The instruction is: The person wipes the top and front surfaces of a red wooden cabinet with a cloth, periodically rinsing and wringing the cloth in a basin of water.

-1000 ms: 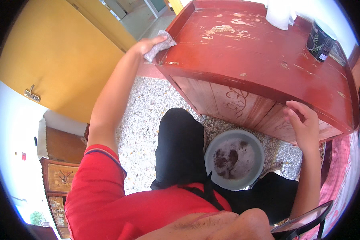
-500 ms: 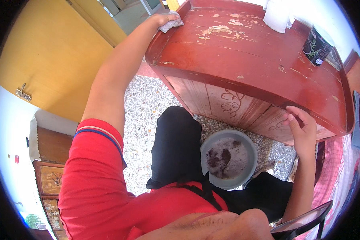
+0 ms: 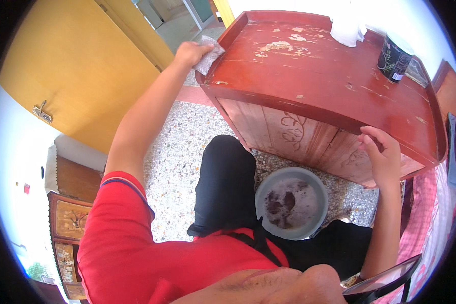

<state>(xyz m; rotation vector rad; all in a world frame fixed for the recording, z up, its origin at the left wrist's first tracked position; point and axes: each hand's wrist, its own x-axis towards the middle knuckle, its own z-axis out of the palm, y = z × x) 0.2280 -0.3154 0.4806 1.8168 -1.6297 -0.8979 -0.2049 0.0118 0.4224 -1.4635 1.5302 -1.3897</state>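
A red wooden cabinet (image 3: pixel 329 71) with worn, flaking paint and a raised rim stands in front of me. At its left rim my left hand (image 3: pixel 191 53) grips a grey cloth (image 3: pixel 208 54), which lies against the outer side of the rim. My right hand (image 3: pixel 382 152) rests by the cabinet's front edge at the right, fingers curled loosely and apart, with nothing in them. Below, on the floor, is a grey basin (image 3: pixel 320 202) of dark, foamy water.
On the cabinet top stand a dark tub (image 3: pixel 394 58) and a white object (image 3: pixel 345 31), perhaps a paper roll. A yellow door (image 3: pixel 76 66) is at the left, beside a doorway. Pink checked bedding (image 3: pixel 415 218) lies at the right. The floor (image 3: pixel 172 152) is speckled.
My left hand has shifted left with the cloth, from the top of the rim to its outer side. The view has tilted slightly; my right hand stays near the front edge.
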